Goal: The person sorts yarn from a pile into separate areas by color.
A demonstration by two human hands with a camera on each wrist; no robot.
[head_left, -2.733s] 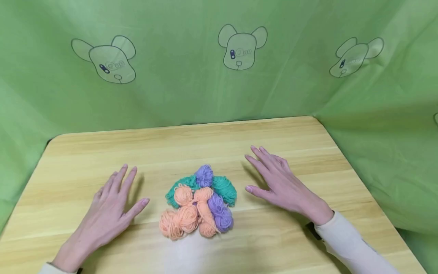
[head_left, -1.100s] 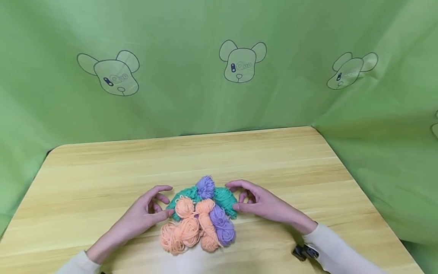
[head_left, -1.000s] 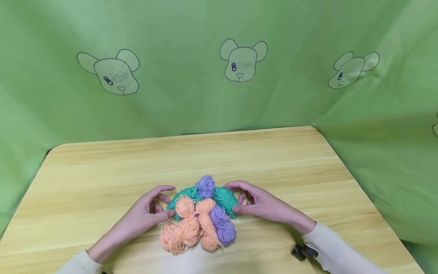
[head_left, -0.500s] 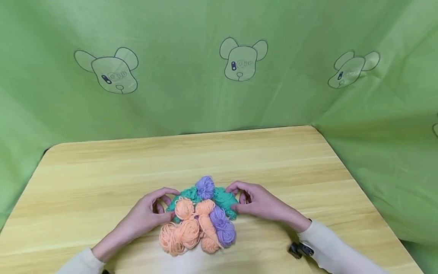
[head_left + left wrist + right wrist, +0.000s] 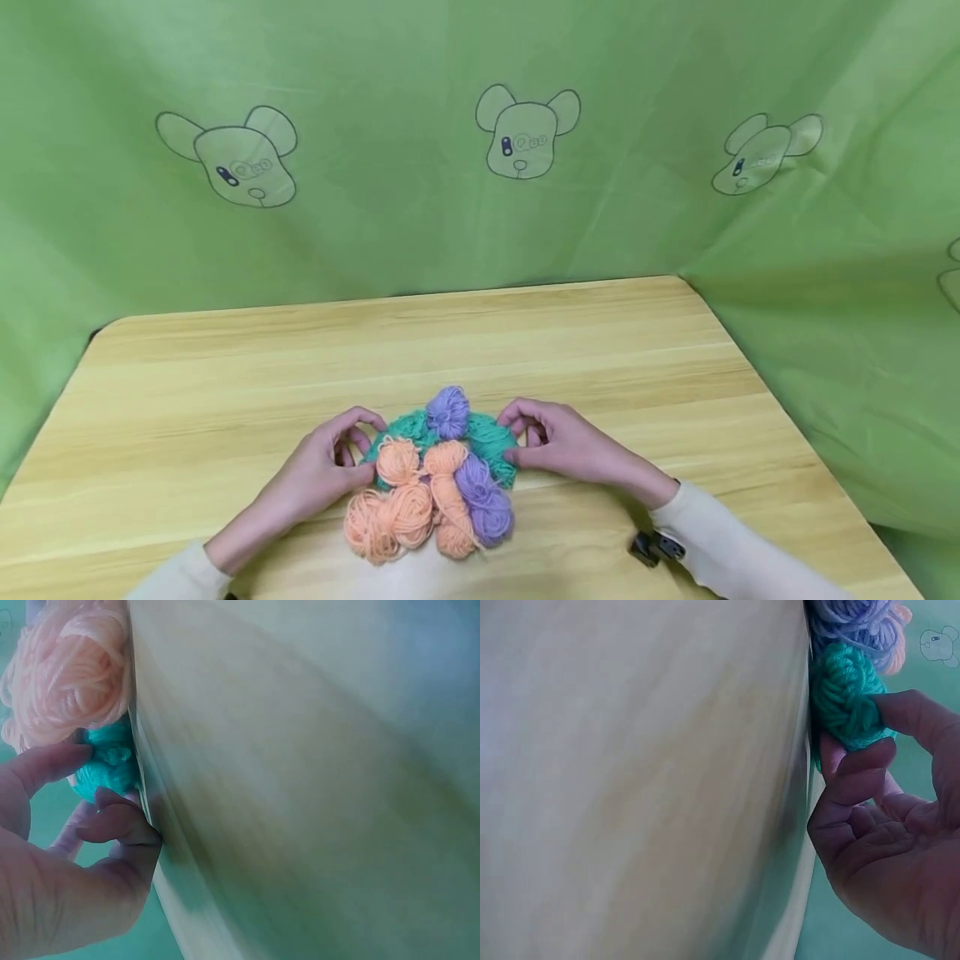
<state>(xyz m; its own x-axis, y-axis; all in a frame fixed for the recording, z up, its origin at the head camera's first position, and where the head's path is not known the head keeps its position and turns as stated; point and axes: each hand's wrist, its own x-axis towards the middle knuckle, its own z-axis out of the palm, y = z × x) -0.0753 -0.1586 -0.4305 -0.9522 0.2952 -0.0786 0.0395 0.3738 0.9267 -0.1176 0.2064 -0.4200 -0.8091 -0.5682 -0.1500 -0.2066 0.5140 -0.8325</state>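
A heap of small yarn balls lies on the wooden table (image 5: pixel 525 333): two teal ones (image 5: pixel 405 427) (image 5: pixel 491 433), a purple one (image 5: pixel 447 411) on top at the back, another purple (image 5: pixel 483 500) and several orange (image 5: pixel 397 462) in front. My left hand (image 5: pixel 358 446) pinches the left teal ball (image 5: pixel 109 761) between thumb and curled forefinger, just under an orange ball (image 5: pixel 71 671). My right hand (image 5: pixel 513 433) pinches the right teal ball (image 5: pixel 847 697) the same way, beside purple yarn (image 5: pixel 851 619). Both hands (image 5: pixel 94 776) (image 5: pixel 881 726) rest low on the tabletop.
A green cloth backdrop (image 5: pixel 525 208) printed with bear heads hangs behind and to the right of the table. The table's rounded far corners sit close to the cloth. A black clasp (image 5: pixel 656 546) shows at my right cuff.
Both hands left the tabletop where they lay flat and came in to the heap's sides. Over the last second their fingers curled tighter on the teal balls.
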